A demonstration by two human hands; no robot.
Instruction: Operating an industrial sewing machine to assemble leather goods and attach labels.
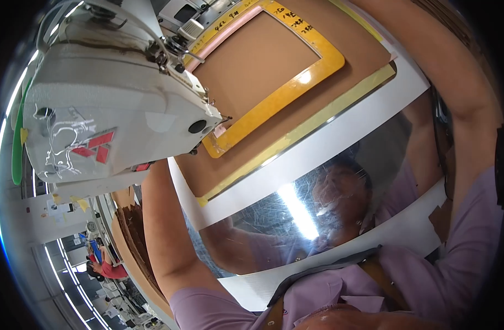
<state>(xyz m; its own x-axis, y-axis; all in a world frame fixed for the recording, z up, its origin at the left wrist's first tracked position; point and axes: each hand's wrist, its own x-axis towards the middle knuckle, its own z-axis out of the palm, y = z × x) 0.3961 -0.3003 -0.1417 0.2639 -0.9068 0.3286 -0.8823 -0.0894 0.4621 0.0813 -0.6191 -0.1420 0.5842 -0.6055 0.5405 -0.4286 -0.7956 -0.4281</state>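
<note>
Neither of my hands shows. My left forearm (165,220) reaches up and passes behind the big white sewing machine head (125,104), which hides the hand. Along the right side my right arm (455,71) stretches forward until it leaves the picture at the top. Between the arms lies a flat brown sheet (367,47) with pale yellow strips (301,131) along its edges. On it rests a yellow rectangular frame (274,104) with dark handwriting and an open middle. The lower tip of the machine head overlaps the frame's near left corner.
A shiny, scratched plate (257,239) on the white work surface (373,107) mirrors a ceiling light and me, close to my body. Layered brown material (132,231) lies left of my forearm. Far left, a person in red (113,269) sits among other machines.
</note>
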